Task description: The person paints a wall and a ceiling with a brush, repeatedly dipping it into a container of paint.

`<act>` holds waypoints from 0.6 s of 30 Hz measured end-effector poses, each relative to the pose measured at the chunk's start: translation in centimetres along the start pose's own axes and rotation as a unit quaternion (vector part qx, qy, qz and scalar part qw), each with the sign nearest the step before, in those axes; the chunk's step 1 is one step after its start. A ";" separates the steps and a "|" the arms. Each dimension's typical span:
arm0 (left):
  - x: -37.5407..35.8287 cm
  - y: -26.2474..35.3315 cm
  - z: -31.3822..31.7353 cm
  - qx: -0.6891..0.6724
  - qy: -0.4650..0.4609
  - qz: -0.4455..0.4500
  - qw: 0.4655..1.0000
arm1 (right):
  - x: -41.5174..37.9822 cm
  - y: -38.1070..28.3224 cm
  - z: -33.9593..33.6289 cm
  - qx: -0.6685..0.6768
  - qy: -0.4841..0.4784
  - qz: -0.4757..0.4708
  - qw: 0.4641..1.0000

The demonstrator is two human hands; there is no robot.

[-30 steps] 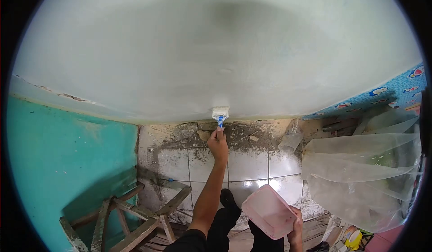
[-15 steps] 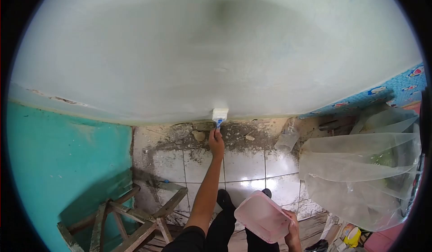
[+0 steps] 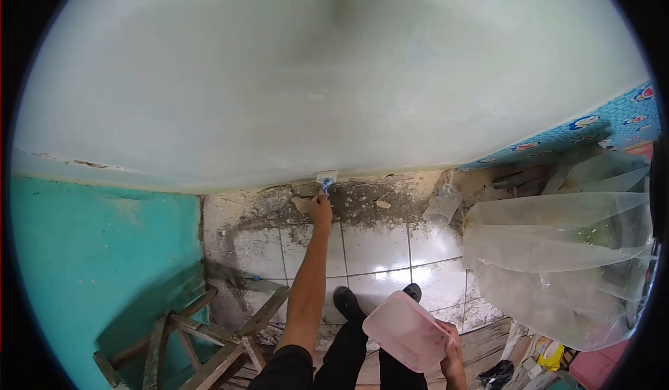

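My left hand [image 3: 320,211] stretches forward, its fingers closed round the blue handle of a paintbrush [image 3: 327,178]. The pale bristles meet the bottom of the whitish wall [image 3: 334,97], just above the floor. Close to my legs, my right hand [image 3: 452,353] grips a shallow pink plastic tub [image 3: 408,329] by its right side. The tub is tilted, with whitish smears inside. Dirt and loose chips [image 3: 362,202] lie on the floor along the wall's foot, beside my left hand.
A wooden trestle [image 3: 198,338] stands at lower left by the turquoise wall [image 3: 104,250]. Translucent plastic sheeting [image 3: 557,250] covers things on the right, with a clear plastic cup [image 3: 443,202] to its left. White tiles [image 3: 376,243] cover the floor around my shoes.
The paintbrush in my left hand has gone down and slightly left, from higher on the wall to its bottom edge. My right hand still holds the tub in nearly the same place.
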State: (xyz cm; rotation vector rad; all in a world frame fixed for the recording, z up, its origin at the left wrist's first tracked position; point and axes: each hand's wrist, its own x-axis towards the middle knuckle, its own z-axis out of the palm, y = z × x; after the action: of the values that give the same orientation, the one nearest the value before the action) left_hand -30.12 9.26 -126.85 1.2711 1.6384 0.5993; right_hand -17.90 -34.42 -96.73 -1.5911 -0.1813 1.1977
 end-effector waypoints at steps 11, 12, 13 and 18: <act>-16.7 17.5 -12.7 -0.185 0.017 0.113 0.976 | -0.1 -4.7 1.5 -0.066 -0.055 -0.033 0.996; -18.2 17.6 -14.5 -0.173 -0.014 0.097 0.980 | 0.1 -5.0 1.9 -0.075 -0.062 -0.037 0.995; -19.5 17.8 -16.2 -0.160 -0.044 0.083 0.983 | 0.6 -4.5 2.2 -0.060 -0.072 -0.073 0.993; -29.4 20.3 -22.8 -0.097 -0.146 0.083 0.981 | 1.8 -3.7 4.4 -0.016 -0.071 -0.088 0.993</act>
State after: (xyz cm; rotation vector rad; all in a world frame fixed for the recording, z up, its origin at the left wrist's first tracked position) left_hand -40.42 -7.36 -89.20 1.2909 1.2113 0.6241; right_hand -18.71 -28.93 -94.37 -1.4836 -0.4260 1.1747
